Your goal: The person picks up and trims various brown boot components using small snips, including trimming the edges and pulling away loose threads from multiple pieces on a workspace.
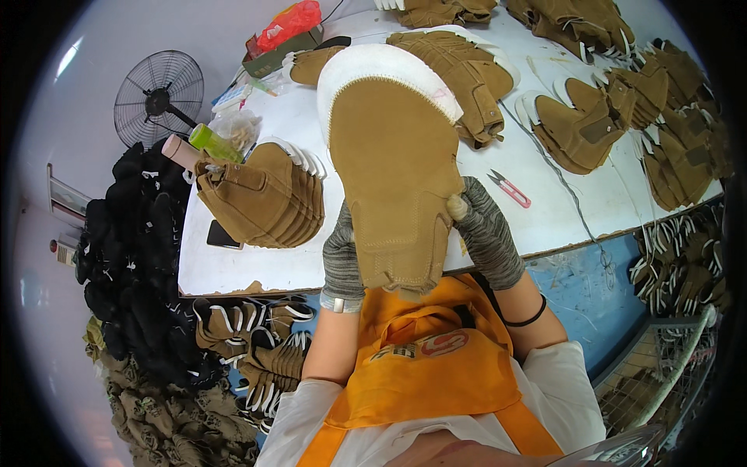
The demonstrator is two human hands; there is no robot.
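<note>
Between my two hands I hold up a brown suede shoe upper (397, 163), its stitched white toe edge pointing away from me. My left hand (341, 253), in a grey knit glove, grips its left side near the heel end; most of those fingers are hidden behind it. On the opposite side my right hand (484, 226), gloved alike, pinches the edge with a bare thumb in front. Thread snips (510, 189) with red handles lie on the white table (288, 268) beyond my right hand. Left of the upper stands a stack of brown uppers (264, 198).
More brown uppers (572, 128) cover the table's right and far sides. A loose grey cord (556, 167) trails over the front edge. At left are a phone (224, 235), a green bottle (214, 142), a fan (159, 101) and piled black pieces (140, 257). A wire cart (661, 373) stands right.
</note>
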